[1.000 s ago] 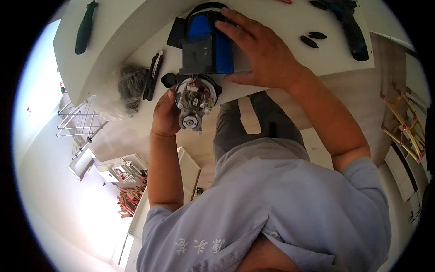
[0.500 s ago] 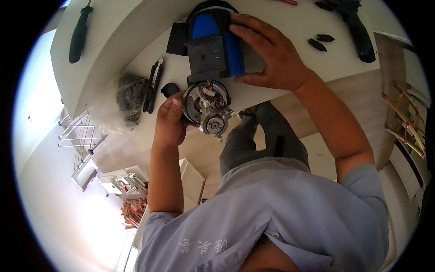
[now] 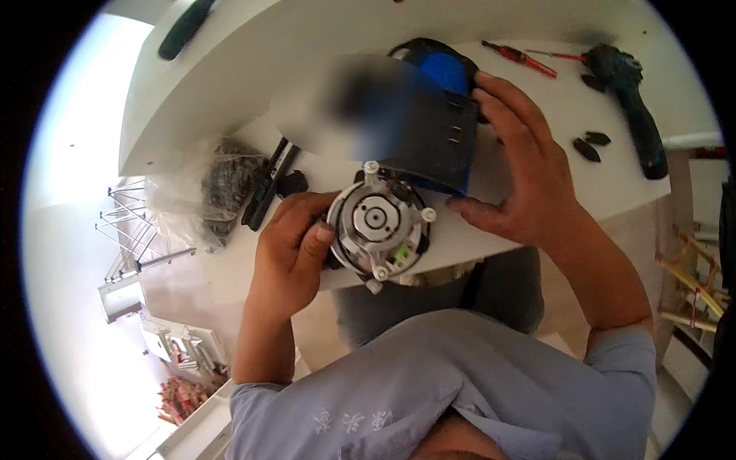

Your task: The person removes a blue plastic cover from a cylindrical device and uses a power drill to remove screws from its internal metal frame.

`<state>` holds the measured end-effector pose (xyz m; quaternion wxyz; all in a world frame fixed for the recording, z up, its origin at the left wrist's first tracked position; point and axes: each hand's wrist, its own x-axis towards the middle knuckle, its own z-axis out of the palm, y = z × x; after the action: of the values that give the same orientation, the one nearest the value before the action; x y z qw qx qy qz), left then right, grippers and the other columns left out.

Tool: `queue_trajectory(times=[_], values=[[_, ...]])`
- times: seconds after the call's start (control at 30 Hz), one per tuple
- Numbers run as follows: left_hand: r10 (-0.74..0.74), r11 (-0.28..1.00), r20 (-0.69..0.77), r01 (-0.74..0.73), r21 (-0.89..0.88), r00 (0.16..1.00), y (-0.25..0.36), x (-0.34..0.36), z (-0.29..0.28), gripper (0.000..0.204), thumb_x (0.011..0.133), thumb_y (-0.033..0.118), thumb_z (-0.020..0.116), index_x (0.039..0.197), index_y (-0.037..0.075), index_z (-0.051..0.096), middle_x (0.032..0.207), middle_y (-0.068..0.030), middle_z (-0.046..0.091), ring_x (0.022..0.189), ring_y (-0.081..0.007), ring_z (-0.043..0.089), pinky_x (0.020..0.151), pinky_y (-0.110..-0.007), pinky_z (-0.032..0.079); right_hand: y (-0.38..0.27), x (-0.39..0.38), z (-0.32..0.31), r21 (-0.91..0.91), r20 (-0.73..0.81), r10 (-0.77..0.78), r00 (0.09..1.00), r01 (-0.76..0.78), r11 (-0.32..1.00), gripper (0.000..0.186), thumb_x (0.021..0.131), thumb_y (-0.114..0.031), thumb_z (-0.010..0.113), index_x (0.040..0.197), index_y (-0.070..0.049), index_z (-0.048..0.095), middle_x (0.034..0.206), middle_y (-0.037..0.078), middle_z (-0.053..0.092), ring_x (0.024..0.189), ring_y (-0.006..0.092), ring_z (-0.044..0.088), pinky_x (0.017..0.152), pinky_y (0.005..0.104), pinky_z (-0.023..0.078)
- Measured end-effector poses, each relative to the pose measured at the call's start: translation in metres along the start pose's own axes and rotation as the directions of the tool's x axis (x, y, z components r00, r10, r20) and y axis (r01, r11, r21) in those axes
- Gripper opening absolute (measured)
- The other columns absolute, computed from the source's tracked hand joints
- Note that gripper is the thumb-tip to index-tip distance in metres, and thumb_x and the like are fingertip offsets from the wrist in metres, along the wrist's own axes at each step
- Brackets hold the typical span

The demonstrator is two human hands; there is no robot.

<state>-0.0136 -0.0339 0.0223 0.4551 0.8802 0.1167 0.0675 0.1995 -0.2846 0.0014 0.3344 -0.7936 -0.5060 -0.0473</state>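
Observation:
My left hand (image 3: 295,249) is closed on the rim of a round metal mechanism (image 3: 376,218) with a ringed centre, white-tipped posts and a small green part. Its round face is turned up, just in front of a blue-and-black plastic housing (image 3: 437,126). Fingers of my right hand (image 3: 525,165) rest on the upper right of that housing, with the thumb at its lower right edge, so the hand grips it from the side. A blurred patch hides the housing's left part. Whether the mechanism and housing are joined cannot be seen.
Left of the housing on the white table (image 3: 491,230) lie a black bar-shaped part (image 3: 270,184), a round black cap (image 3: 293,183) and a clear bag (image 3: 230,188) with dark contents. At right are a power drill (image 3: 632,107), small black pieces (image 3: 589,148) and a red pen-like tool (image 3: 521,58). A green-handled screwdriver (image 3: 186,29) lies at upper left.
The mechanism has turned so its round face points up, and it sits further right in view. The housing has tilted and moved right and nearer, with my right hand still on it.

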Motion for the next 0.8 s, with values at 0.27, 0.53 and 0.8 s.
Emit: queue_trajectory(times=[0.27,0.53,0.8], values=[[0.314,0.908,-0.264,-0.208,0.363,0.912,-0.018,-0.023,0.003,0.042,0.101,0.027,0.060,0.129,-0.003,0.065,0.131,-0.0253,0.063,0.123,-0.0388,0.060,0.104,-0.041,0.046,-0.009,-0.010,0.006,-0.171,-0.212,-0.147,0.966,0.111,0.979,0.112,0.062,-0.030,0.095,0.158,-0.018,0.039,0.154,0.014,0.047,0.119,0.0292,0.063,0.086,0.0411,0.057],[0.339,0.939,-0.282,-0.309,0.149,0.897,-0.031,-0.022,0.015,0.091,0.073,0.062,0.087,0.129,-0.003,0.059,0.102,-0.0058,0.062,0.079,-0.0110,0.056,0.064,-0.025,0.046,-0.018,0.000,-0.012,-0.126,-0.070,-0.208,0.976,0.198,0.972,0.096,0.083,-0.042,0.084,0.154,0.000,0.035,0.156,0.026,0.037,0.143,0.0375,0.041,0.117,0.0452,0.037],[0.191,0.981,-0.232,-0.195,0.004,0.954,-0.032,-0.031,0.003,0.094,0.064,0.044,0.099,0.132,-0.005,0.055,0.109,-0.0080,0.066,0.094,-0.0133,0.062,0.081,-0.027,0.051,-0.019,0.051,-0.064,-0.267,0.288,-0.513,0.809,0.582,0.768,0.090,0.078,-0.027,0.086,0.150,0.003,0.041,0.147,0.025,0.051,0.137,0.0393,0.050,0.115,0.0445,0.041]])
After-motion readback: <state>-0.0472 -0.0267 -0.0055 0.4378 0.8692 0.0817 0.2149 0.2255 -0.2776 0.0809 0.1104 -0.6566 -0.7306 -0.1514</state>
